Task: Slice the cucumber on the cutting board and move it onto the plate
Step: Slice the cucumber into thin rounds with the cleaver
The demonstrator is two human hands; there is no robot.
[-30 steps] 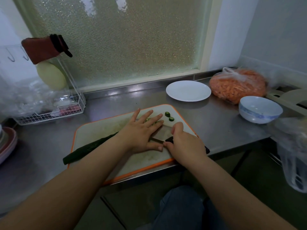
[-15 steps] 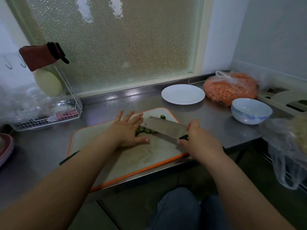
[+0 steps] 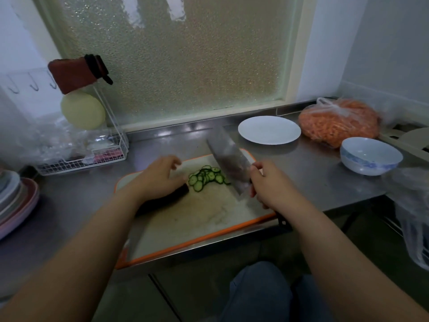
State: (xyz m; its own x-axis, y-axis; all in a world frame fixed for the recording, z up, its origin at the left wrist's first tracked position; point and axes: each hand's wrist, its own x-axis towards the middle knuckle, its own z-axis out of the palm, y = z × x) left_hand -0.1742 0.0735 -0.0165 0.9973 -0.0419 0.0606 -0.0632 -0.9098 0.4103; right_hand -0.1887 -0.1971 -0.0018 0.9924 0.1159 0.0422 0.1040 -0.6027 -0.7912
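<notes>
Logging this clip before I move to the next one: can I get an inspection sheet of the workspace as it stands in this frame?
Surface: steel counter, bare beside the board.
Job's things: cutting board with orange rim; cucumber slices piled on it; uncut cucumber under the left hand; cleaver raised above the slices; white plate holds nothing.
Clutter: bag of carrots, blue-patterned bowl, wire rack, stacked plates.
Grippers: left hand rests on the cucumber, fingers relaxed; right hand grips the cleaver.
Cables: nothing seen.
Surroundings: frosted window, white walls.
</notes>
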